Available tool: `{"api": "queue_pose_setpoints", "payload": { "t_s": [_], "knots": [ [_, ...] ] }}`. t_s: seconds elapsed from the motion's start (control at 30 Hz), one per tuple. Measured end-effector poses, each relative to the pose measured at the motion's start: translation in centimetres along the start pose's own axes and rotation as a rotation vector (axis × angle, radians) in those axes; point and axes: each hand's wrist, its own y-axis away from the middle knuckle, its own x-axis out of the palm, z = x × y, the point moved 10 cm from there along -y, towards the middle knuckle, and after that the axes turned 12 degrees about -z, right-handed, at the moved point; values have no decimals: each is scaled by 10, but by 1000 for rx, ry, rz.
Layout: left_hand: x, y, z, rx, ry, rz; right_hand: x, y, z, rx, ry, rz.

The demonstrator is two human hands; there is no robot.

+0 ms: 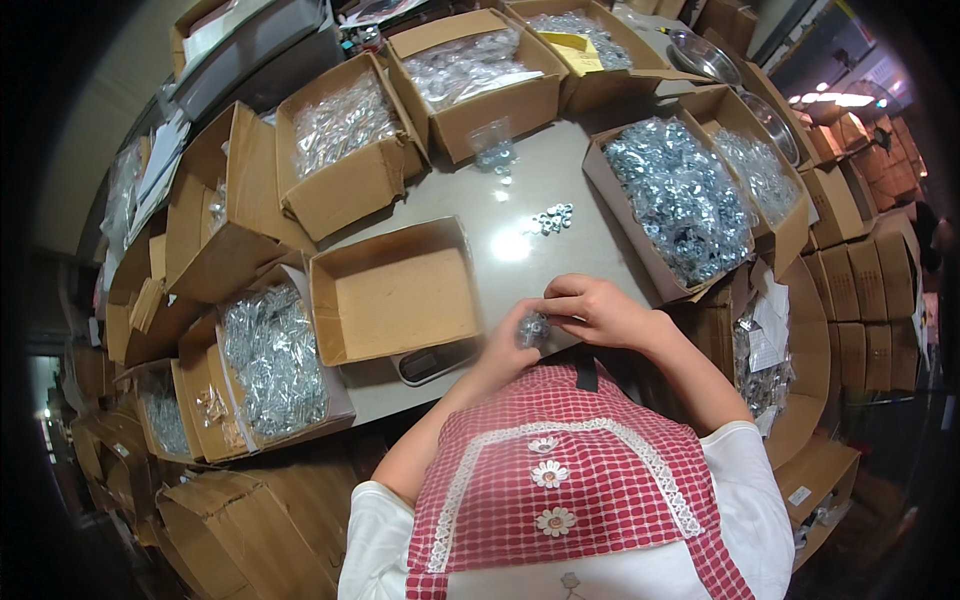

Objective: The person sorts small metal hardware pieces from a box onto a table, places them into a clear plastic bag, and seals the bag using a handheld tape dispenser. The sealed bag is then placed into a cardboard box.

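The small plastic bag (533, 331) is held in front of the apron (500, 500), just beyond the right wall of the shallow box (400, 300) and level with its lower corner. The left hand (508, 345) is nearer the box, its fingers curled round the bag from the left. The right hand (602, 314) comes over from the side farther from the box; its fingertips are bent together against the bag's upper edge, though one cannot tell whether they pinch the film or merely touch it. The bag thus lies below the right fingertips and inside the left grasp. It looks crumpled and roundish, so its long axis cannot be made out.

The bag is thin, clear film over greyish, shiny contents. Up and to the right of the shallow box, a loose patch of small, bright metal rings (553, 219) sits on the smooth, pale table (570, 165); beyond it lies a clear packet (493, 152). Farther right of the shallow box, a large box (635, 235) brims with glinting, bluish packets (680, 195). The shallow box itself is plain brown cardboard, rectangular and low-walled. The apron is red-and-white checked cloth.
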Motion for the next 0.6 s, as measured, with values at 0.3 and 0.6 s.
{"api": "queue_pose_setpoints", "payload": {
  "t_s": [0.3, 0.6],
  "knots": [
    [8, -12, -20, 69, 12, 19, -11, 5, -23, 68, -165, -141],
    [7, -27, -6, -4, -10, 43, -38, -31, -170, 228, 442, -457]
  ]
}}
